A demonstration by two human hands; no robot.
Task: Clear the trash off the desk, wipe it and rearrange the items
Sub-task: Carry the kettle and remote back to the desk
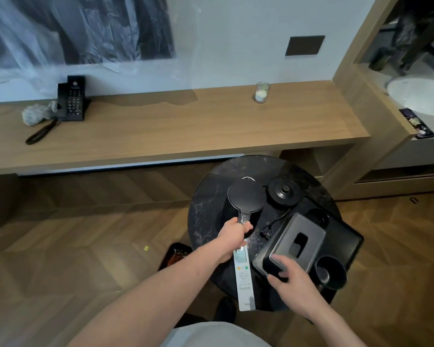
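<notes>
Kettle (246, 200) sits on the round side table just ahead of the left hand (232, 237), which is wrapped around its handle. Right hand (290, 278) has fingers curled on the tissue box (296, 242) edge. I'd lift straight up, clear of the remote (243, 276) lying under that wrist.

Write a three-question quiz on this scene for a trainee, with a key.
1. True or false: the kettle sits on its base.
2. What does the left hand grip?
A. phone
B. kettle handle
C. cup
3. Fill in: the right hand holds the near end of the ____.

Key: 1 false, they stand side by side; 2 B; 3 tissue box.
</notes>
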